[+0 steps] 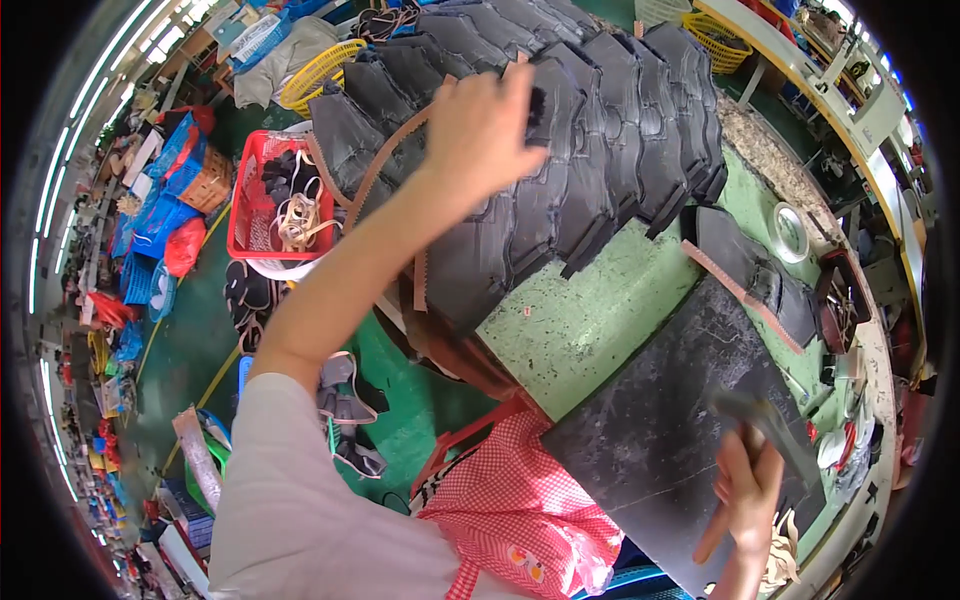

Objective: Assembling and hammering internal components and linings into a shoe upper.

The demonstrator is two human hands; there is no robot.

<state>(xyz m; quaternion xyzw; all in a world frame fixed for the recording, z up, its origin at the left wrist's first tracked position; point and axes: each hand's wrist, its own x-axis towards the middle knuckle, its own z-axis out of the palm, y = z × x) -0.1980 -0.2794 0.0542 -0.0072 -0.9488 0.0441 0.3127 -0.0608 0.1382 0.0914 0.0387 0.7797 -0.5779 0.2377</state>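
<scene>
My left hand (478,130) reaches over a large pile of overlapping black leather-like pieces (560,205) at the far middle. Its thumb and forefinger are apart; the other fingers partly curl out of sight, and I see nothing held. Beside that wrist runs a tan strip with a zigzag edge (375,172). Lower right, my right hand (752,490) is closed round the wooden handle of a hammer (765,425), its head slightly blurred above a dark flat slab (650,440). Beyond the slab lies a separate black piece (755,262) edged with a tan zigzag strip.
The green worktop (570,320) carries the pile and slab. A roll of pale tape (789,233) and a dark tool box (845,300) stand right. Left are a red basket (240,215) and a yellow basket (318,75). A red checked cloth (520,490) covers my lap.
</scene>
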